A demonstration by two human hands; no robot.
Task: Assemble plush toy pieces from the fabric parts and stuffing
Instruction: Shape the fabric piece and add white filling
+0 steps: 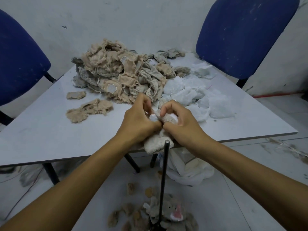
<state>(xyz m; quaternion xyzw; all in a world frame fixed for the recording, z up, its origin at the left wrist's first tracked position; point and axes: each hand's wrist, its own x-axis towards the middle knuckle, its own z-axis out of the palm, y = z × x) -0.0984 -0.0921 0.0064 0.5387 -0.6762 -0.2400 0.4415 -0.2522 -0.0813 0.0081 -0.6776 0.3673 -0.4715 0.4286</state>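
Both hands work a cream plush piece at the near edge of the table.

The left hand (138, 120) and right hand (180, 121) meet knuckle to knuckle, fingers curled and pinching the plush piece (158, 142), whose lower end hangs over the table (50, 130) edge. White stuffing (153, 117) shows between the thumbs. The near-left tabletop lies bare; a fabric pile (120, 72) and loose stuffing heap (196, 94) crowd the far side. Two blue chairs (241, 35) flank the corners. A dark rod (164, 172) stands upright just below the hands. No writing is legible.
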